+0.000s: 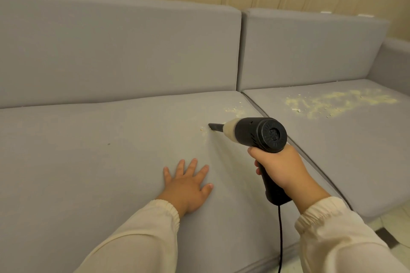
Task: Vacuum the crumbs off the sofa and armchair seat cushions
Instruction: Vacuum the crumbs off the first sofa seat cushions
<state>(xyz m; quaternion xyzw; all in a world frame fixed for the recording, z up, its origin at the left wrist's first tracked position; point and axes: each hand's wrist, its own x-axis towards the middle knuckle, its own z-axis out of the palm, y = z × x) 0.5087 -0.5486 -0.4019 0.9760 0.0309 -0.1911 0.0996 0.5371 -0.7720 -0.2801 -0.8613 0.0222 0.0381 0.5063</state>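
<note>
the long grey fabric sofa (111,51) fills the view, its left seat cushion (88,162) looking mostly clean and its right seat cushion (355,150) carrying a wide pale smear of crumbs (339,102) near the backrest. a smaller scatter of crumbs (235,111) lies at the far right corner of the left cushion, and a few specks sit right at the nozzle tip.

the black pistol-shaped handheld vacuum (261,135) is in the right hand (281,168), whose fingers wrap fully round the grip; its thin black nozzle (216,127) touches the left cushion. the left hand (188,184) lies flat with fingers spread, pressing the fabric and holding nothing.

to do this step well, i would judge: keep the nozzle low and angled into the weave, draw slow overlapping strokes toward the corner scatter, and let the flat hand hold the cover taut so it does not ruck.

the black cord (280,239) runs out of frame at the bottom. no armchair is visible. the sofa's left end is cut off, and any crumbs in the gap between cushions cannot be made out.
</note>
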